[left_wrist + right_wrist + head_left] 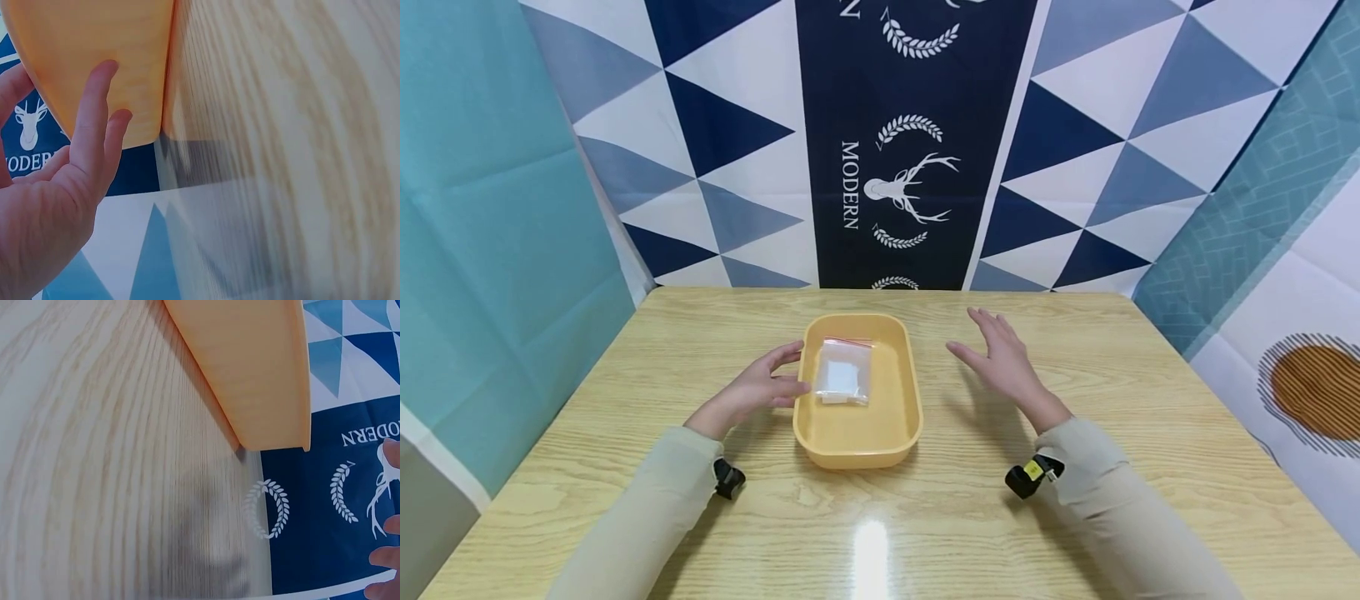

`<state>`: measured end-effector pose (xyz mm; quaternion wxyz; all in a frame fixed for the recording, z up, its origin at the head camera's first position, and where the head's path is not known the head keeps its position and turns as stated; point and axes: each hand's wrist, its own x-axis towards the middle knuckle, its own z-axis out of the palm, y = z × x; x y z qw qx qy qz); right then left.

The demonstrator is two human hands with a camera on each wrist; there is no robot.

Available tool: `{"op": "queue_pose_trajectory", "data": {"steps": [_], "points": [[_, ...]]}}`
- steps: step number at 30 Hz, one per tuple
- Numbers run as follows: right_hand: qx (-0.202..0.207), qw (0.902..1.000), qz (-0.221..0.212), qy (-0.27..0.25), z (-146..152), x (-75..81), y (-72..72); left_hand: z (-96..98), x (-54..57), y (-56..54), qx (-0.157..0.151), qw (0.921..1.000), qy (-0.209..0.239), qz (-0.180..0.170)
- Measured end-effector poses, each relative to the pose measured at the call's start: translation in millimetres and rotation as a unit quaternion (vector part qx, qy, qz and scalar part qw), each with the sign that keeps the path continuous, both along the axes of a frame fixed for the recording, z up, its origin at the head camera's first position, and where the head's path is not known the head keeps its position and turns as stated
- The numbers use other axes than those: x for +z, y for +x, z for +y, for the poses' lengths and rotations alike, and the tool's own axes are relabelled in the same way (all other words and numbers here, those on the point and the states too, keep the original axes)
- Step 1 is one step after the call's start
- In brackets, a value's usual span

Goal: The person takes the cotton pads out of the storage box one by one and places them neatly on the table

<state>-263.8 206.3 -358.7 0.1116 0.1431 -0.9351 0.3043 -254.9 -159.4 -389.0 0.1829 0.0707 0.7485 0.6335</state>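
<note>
Left hand [758,387] spread beside tray [891,412], right hand [1004,360] spread, apart — one-sided shove could skid tray, slide bag [844,375].

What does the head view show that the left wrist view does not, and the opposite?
Only the head view: the inside of the yellow tray, the clear bag lying in it, the right hand and both sleeves.

Only the left wrist view: the tray's outer wall facing the left hand.

Both: the left hand, tray, wooden table and deer print.
</note>
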Motion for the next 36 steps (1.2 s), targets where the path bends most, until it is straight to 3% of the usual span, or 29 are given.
{"op": "queue_pose_trajectory", "data": {"steps": [6,19,29,36], "points": [[0.006,0.9999,-0.002,-0.010,-6.8,2.5,-3.0,-0.4,-0.5,0.2,-0.011,0.9999,0.013,0.002],[0.023,0.9990,-0.014,-0.035,-25.4,11.6,-14.6,0.1,-0.6,1.0,-0.002,0.9996,0.027,-0.002],[0.032,0.9955,-0.053,-0.072,-45.8,22.8,-22.2,-1.2,-1.3,1.7,-0.009,0.9993,0.035,-0.001],[0.031,0.9924,-0.071,-0.096,-57.8,24.9,-29.2,-0.5,-2.5,1.0,0.005,0.9996,0.025,-0.009]]}}
